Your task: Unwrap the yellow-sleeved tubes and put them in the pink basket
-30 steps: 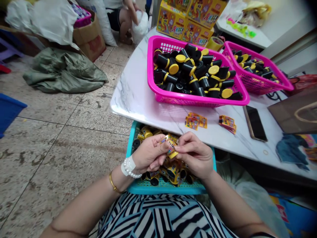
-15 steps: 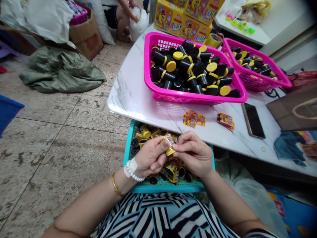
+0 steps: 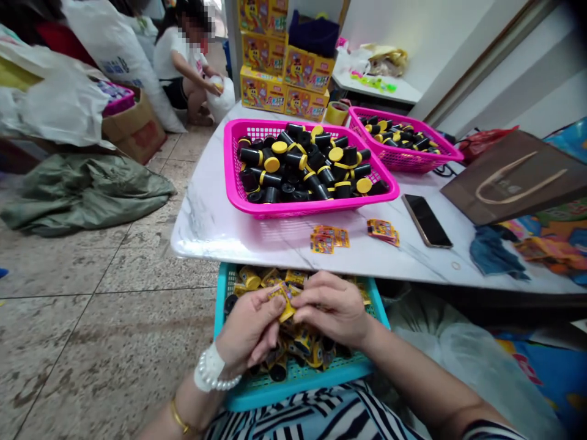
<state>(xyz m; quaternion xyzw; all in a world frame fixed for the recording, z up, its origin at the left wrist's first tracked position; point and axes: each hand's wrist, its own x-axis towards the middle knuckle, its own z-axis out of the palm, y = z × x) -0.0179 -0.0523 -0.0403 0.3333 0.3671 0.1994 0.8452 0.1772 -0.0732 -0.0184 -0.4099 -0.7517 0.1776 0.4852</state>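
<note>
Above a teal basket, my left hand pinches a small yellow cup with a colourful printed wrapper. From the other side, the thumb and fingers of my right hand close on the same cup. Several wrapped yellow and black cups lie in the basket beneath. On the white marbled table, a pink basket holds many black cups with yellow lids. Two small piles of printed wrappers lie before it, one on the left and one on the right.
A second pink basket, a phone, a brown paper bag and a blue cloth are on the table. Yellow boxes stand stacked behind. A person crouches at the back left by a white bag.
The view has tilted up and shifted right, so the table scene sits lower and further left, and more of the crouching person shows. Both hands still hold the yellow cup.
</note>
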